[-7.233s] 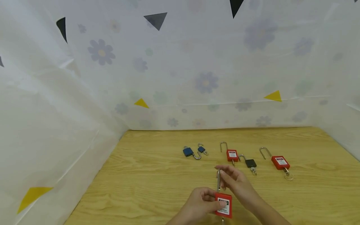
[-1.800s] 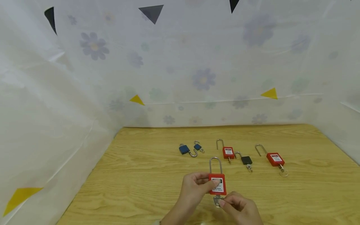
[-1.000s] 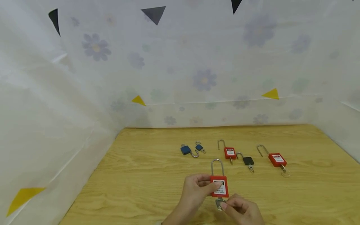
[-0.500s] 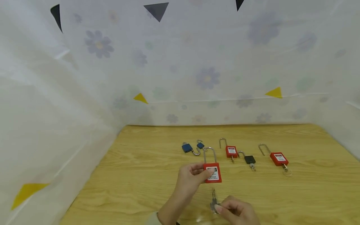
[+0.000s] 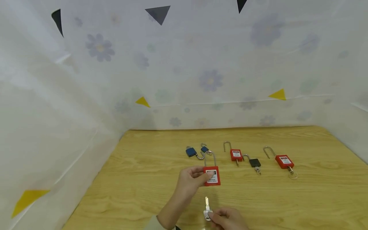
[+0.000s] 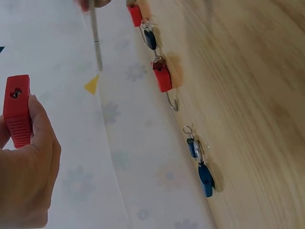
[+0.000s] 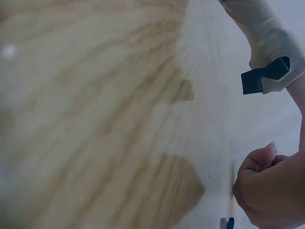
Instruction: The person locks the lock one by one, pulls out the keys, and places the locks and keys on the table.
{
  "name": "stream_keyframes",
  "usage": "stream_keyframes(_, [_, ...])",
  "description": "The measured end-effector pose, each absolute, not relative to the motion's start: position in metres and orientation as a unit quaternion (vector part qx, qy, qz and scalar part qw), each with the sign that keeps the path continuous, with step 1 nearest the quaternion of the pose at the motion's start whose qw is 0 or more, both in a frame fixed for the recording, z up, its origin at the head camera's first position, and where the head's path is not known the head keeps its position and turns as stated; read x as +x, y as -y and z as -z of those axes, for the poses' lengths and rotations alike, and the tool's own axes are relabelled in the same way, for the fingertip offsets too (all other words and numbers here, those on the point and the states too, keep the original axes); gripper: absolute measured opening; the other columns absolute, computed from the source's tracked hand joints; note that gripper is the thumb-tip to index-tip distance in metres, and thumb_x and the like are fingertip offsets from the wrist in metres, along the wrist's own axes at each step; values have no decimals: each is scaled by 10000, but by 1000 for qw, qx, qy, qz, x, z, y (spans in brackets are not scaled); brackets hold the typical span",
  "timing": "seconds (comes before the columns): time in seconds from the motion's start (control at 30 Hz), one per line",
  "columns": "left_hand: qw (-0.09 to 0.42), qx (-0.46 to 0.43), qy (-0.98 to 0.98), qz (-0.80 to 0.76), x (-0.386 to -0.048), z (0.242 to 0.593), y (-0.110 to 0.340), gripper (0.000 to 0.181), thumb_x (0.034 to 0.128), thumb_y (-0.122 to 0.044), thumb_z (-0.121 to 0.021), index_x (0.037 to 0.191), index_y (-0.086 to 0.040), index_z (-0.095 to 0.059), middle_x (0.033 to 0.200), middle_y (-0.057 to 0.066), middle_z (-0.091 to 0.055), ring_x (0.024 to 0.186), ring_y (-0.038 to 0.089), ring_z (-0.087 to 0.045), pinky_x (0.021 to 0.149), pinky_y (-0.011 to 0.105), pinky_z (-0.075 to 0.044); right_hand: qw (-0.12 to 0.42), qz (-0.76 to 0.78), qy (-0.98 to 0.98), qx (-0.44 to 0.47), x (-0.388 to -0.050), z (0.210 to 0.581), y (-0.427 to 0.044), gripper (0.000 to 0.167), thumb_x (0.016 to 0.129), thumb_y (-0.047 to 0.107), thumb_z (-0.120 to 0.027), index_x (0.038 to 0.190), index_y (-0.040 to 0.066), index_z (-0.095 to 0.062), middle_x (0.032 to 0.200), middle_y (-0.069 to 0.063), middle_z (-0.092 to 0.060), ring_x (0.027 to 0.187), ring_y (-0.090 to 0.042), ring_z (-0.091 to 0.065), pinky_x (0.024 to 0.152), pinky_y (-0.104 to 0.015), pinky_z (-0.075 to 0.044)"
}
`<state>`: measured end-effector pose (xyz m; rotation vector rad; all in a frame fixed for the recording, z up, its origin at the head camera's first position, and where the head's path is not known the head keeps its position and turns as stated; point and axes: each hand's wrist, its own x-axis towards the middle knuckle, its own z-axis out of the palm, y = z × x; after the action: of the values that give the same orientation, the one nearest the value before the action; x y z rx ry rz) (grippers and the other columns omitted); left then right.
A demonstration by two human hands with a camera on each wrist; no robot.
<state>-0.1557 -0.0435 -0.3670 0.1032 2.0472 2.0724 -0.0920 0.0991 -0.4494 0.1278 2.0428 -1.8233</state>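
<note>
Holding the red padlock (image 5: pixel 215 177): we see the left hand (image 5: pixel 187 182) gripping its body from the side, thumb across the white label; the shackle points up and its 2 legs meet the body.
Keyhole (image 6: pixel 15 93): we make it out on the padlock's underside in the left wrist view.
Key (image 5: pixel 207 210): the right hand (image 5: pixel 227 218) pinches it with the thumb against the fingers, below the padlock and apart from it, blade pointing up.
Table (image 5: pixel 138 179): we find the 2 hands raised over its wood-grain top.
Blue padlocks: 2 lie beyond the left hand, a larger padlock (image 5: pixel 191 152) and, just beside it, a smaller padlock (image 5: pixel 204 149).
Locks to the right: we count 3, a middle red padlock (image 5: pixel 236 155), a black padlock (image 5: pixel 254 163) near it and a far-right red padlock (image 5: pixel 285 162), their shackles each with 1 end free.
Backdrop (image 5: pixel 169 76): pale sheeting printed with flowers and triangles.
Sleeve (image 5: pixel 155 224): light, on the left arm.
</note>
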Motion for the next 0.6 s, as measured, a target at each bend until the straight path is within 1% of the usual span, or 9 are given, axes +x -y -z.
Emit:
stream_keyframes(0.1, [109, 37, -699, -706, -160, 373, 50, 362, 816, -133, -704, 1096, 76, -610, 915, 106, -680, 769, 97, -634, 718, 235, -552, 212, 652, -727, 35, -97, 454, -93, 245, 895, 239, -602, 821, 9, -642, 654, 69, -586, 610, -58, -517, 568, -199, -442])
stream_keyframes(0.2, [109, 38, -703, -702, -165, 379, 55, 364, 825, -122, -693, 1111, 83, -600, 934, 122, -684, 784, 108, -647, 720, 250, -558, 236, 658, -713, 49, -102, 454, -89, 199, 913, 215, -578, 839, 39, -635, 676, 60, -600, 610, -61, -521, 579, -198, -450])
stream_keyframes(0.37, [115, 27, -714, -690, -173, 386, 61, 349, 832, -126, -687, 1108, 74, -607, 961, 136, -689, 800, 124, -663, 713, 266, -564, 266, 681, -680, 55, -108, 451, -81, 187, 931, 172, -544, 866, 19, -630, 693, 33, -622, 590, -49, -550, 570, -181, -497])
stream_keyframes(0.47, [116, 17, -723, -681, -176, 389, 64, 363, 833, -140, -688, 1116, 71, -604, 981, 140, -688, 814, 131, -667, 713, 270, -564, 268, 691, -669, 54, -110, 449, -76, 172, 929, 120, -533, 848, -5, -619, 674, 20, -620, 565, -42, -572, 557, -184, -520])
stream_keyframes(0.6, [110, 7, -734, -671, -179, 392, 68, 374, 835, -143, -686, 1124, 78, -598, 994, 153, -685, 821, 140, -666, 707, 278, -565, 257, 689, -676, 47, -114, 449, -70, 157, 915, 59, -527, 814, -37, -599, 636, -3, -619, 530, -59, -603, 552, -235, -551])
